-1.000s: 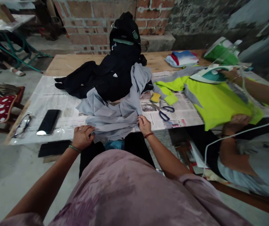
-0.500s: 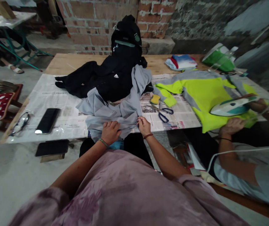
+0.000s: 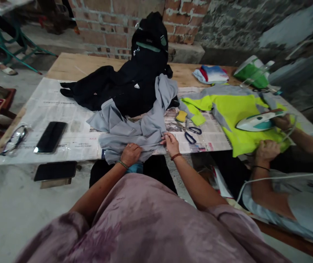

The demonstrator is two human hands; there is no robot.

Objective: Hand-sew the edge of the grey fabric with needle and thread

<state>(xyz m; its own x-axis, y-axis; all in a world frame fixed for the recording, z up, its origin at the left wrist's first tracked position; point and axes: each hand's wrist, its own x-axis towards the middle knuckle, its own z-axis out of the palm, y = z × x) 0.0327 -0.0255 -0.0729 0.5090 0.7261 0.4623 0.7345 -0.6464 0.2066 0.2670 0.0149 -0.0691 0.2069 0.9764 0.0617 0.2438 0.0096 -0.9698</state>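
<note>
A crumpled grey garment (image 3: 129, 126) lies along the near side of the table, with one part reaching up over black clothing (image 3: 112, 87). My left hand (image 3: 130, 154) is closed on its lower folds at the table's front edge. At the garment's right edge, my right hand (image 3: 170, 144) pinches the cloth between thumb and fingers. Dark-handled scissors (image 3: 191, 137) and a yellow sponge (image 3: 181, 116) lie to the right of that hand.
On the right, a co-worker's hands hold an iron (image 3: 255, 122) and a bright yellow-grey garment (image 3: 236, 109). A phone (image 3: 51, 137) and glasses (image 3: 15, 138) lie at left. Behind are a black backpack (image 3: 151, 40), folded clothes (image 3: 210, 74) and a green-white bag (image 3: 252, 71).
My right hand has shifted slightly right, still at the grey cloth's edge. My left hand stays on the folds. The co-worker's iron has slid left over the yellow garment. The view has tilted a little.
</note>
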